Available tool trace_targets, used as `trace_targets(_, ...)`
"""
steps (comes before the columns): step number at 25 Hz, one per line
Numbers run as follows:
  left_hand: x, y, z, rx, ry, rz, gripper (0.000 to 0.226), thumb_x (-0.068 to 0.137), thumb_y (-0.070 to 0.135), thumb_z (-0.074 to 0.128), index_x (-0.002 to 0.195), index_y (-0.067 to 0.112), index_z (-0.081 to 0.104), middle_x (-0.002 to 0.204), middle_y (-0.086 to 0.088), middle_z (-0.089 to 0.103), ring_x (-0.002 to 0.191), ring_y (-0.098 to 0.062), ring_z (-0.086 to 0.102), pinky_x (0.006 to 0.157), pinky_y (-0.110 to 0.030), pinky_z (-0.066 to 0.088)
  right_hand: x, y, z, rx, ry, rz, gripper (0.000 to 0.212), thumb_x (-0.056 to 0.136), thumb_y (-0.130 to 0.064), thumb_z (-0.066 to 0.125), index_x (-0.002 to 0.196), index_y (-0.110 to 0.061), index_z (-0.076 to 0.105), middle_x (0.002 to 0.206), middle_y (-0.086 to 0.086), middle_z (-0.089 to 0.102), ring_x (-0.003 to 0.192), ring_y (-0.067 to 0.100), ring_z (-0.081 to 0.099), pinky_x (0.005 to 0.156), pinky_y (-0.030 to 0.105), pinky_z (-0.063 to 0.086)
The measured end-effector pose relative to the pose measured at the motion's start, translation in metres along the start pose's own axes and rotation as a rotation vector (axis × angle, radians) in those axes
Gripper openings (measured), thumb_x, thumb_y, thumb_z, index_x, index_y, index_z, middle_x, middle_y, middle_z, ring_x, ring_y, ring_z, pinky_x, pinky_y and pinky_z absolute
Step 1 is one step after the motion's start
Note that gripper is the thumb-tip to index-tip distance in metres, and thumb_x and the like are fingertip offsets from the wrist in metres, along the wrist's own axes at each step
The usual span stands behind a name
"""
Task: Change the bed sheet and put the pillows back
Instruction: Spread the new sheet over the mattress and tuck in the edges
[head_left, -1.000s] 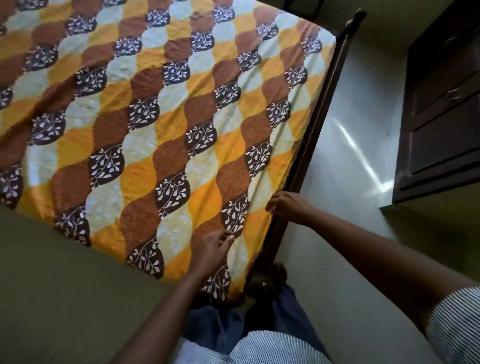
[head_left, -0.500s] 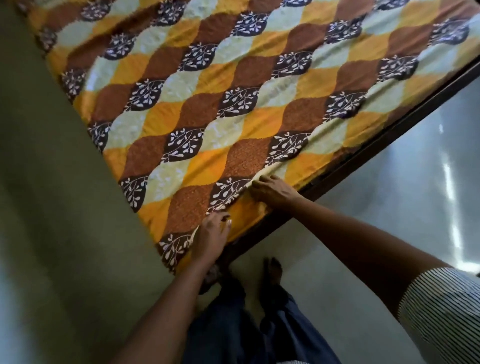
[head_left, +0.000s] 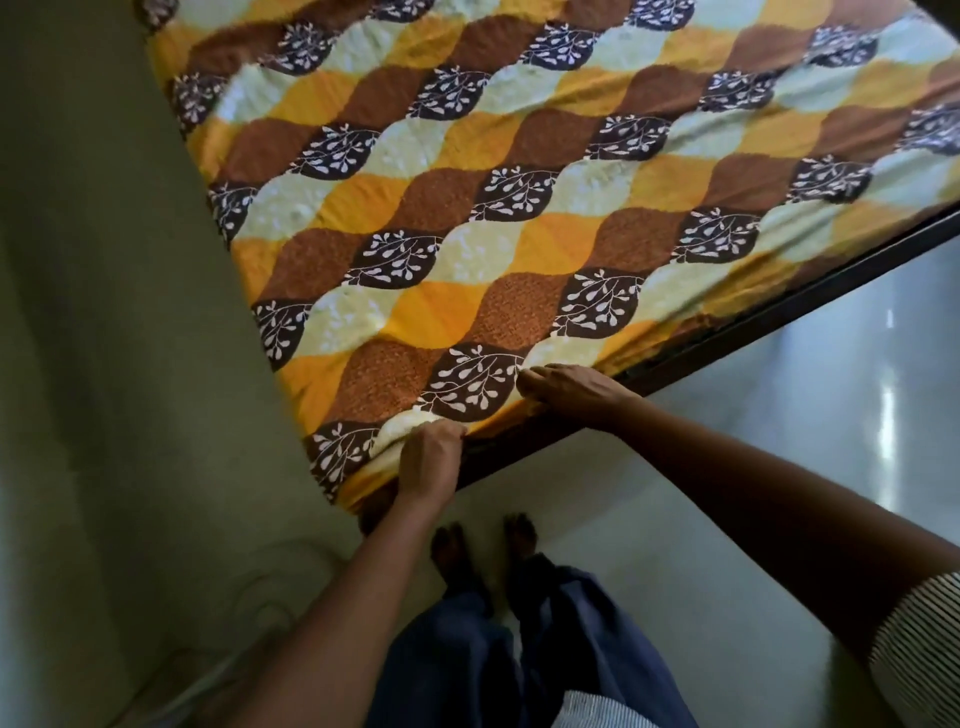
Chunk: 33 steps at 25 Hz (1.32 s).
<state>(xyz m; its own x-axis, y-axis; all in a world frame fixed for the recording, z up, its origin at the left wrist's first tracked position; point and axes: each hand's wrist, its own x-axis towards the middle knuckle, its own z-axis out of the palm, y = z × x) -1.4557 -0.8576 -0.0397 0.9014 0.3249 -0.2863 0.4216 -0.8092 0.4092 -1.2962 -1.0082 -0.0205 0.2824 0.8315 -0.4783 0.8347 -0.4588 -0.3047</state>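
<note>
A bed sheet with wavy orange, brown, cream and dark leaf patches covers the mattress across the upper part of the head view. My left hand grips a fold of the sheet at the near corner, fingers curled over the edge. A little to the right, my right hand lies on the sheet's edge along the side of the mattress, fingers bent down over it. No pillows are in view.
A dark wooden bed frame rail runs under the sheet's edge toward the upper right. A greenish wall stands against the bed's left side. Pale glossy floor lies to the right, with my bare feet below the corner.
The view has swung left and closer to the bed corner. My left hand has gone from resting near the corner to gripping the sheet's edge; my right hand has stayed on the side edge.
</note>
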Motion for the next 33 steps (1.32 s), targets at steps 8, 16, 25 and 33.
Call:
trace_targets(8, 0.001, 0.001, 0.01, -0.013, -0.218, -0.243, 0.021, 0.091, 0.016, 0.054, 0.102, 0.012, 0.071, 0.103, -0.008, 0.069, 0.092, -0.02, 0.063, 0.084, -0.035, 0.052, 0.005, 0.023, -0.008, -0.145, -0.091, -0.089, 0.029, 0.096, -0.025, 0.044, 0.117, -0.015, 0.062, 0.116, 0.006, 0.064, 0.104, 0.021, 0.061, 0.081, 0.028, 0.049)
trace_targets(16, 0.01, 0.007, -0.005, -0.251, -0.56, -0.588, 0.052, 0.1, 0.044, 0.028, 0.131, 0.01, 0.051, 0.141, -0.016, 0.044, 0.128, -0.03, 0.042, 0.104, -0.037, 0.034, 0.015, 0.042, 0.005, 0.02, -0.216, -0.051, 0.027, 0.098, -0.023, 0.042, 0.115, -0.02, 0.063, 0.117, 0.007, 0.061, 0.107, 0.022, 0.057, 0.079, 0.025, 0.039)
trace_targets(25, 0.01, 0.018, 0.002, -0.308, -0.68, -0.691, 0.088, 0.08, 0.079, 0.011, 0.146, 0.023, 0.028, 0.156, -0.007, 0.02, 0.142, -0.028, 0.021, 0.113, -0.049, 0.021, 0.01, 0.042, -0.001, 0.167, -0.391, -0.222, 0.039, 0.102, -0.022, 0.027, 0.138, -0.019, 0.043, 0.138, 0.001, 0.042, 0.128, 0.019, 0.038, 0.113, 0.032, 0.023)
trace_targets(33, -0.014, 0.028, -0.012, -0.253, -0.313, -0.343, 0.038, 0.096, 0.036, 0.044, 0.128, 0.017, 0.056, 0.129, -0.005, 0.057, 0.113, -0.019, 0.054, 0.092, -0.032, 0.046, -0.011, 0.013, 0.006, 0.474, -0.033, 0.123, 0.028, 0.097, -0.027, 0.046, 0.119, -0.018, 0.061, 0.116, 0.009, 0.065, 0.104, 0.018, 0.059, 0.077, 0.02, 0.039)
